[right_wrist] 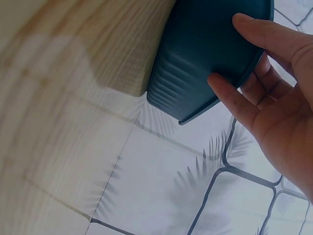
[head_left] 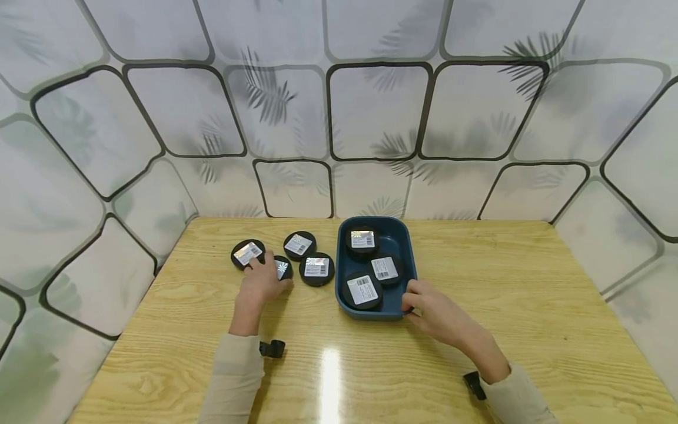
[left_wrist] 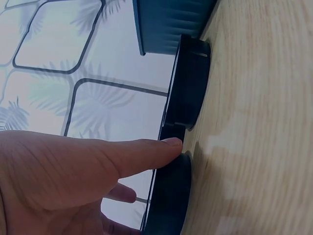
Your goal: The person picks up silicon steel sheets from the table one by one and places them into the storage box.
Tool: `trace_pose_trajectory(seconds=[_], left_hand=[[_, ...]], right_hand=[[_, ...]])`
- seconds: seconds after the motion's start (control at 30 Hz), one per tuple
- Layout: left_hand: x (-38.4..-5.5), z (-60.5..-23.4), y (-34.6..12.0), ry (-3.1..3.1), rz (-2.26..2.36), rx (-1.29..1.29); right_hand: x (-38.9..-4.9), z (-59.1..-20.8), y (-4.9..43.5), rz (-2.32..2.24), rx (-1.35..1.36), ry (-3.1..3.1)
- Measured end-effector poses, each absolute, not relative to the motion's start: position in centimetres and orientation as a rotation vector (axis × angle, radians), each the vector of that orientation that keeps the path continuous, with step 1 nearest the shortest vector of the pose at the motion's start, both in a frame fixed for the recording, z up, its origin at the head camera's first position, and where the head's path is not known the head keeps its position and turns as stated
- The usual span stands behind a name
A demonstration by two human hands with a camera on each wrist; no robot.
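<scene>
Several flat round black containers with shiny labels lie on the table left of a dark blue plastic bin (head_left: 375,318). My left hand (head_left: 261,282) is over one round black container (head_left: 283,268), thumb at its right side and fingers across its left; the palm side hides part of it. In the left wrist view, my thumb lies at the edge of this container (left_wrist: 168,196). A neighbouring container (head_left: 247,253) is beside my fingertips. My right hand (head_left: 439,312) grips the bin's front right rim, its fingers on the outer wall (right_wrist: 195,63) in the right wrist view.
Inside the bin are a front container (head_left: 362,291), a middle one (head_left: 385,268) and a taller-looking one (head_left: 362,240) at the back. Two more containers, one (head_left: 299,244) behind the other (head_left: 316,268), lie near the bin's left wall. A patterned backdrop (head_left: 296,188) borders the wooden table (head_left: 487,259).
</scene>
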State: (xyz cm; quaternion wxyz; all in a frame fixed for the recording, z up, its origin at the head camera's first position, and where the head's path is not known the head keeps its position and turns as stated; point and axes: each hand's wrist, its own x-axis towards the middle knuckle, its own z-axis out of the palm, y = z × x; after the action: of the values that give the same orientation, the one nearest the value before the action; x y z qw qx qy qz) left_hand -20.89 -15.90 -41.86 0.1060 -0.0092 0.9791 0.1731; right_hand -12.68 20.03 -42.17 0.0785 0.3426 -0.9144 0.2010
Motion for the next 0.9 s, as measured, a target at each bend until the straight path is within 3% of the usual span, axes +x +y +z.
trace_pose_trajectory(seconds=[0.9], left_hand=[[-20.82, -41.61, -15.63, 2.839, 0.505, 0.03]], right_hand=[[-12.69, -42.25, 20.12, 0.614, 1.032, -2.728]])
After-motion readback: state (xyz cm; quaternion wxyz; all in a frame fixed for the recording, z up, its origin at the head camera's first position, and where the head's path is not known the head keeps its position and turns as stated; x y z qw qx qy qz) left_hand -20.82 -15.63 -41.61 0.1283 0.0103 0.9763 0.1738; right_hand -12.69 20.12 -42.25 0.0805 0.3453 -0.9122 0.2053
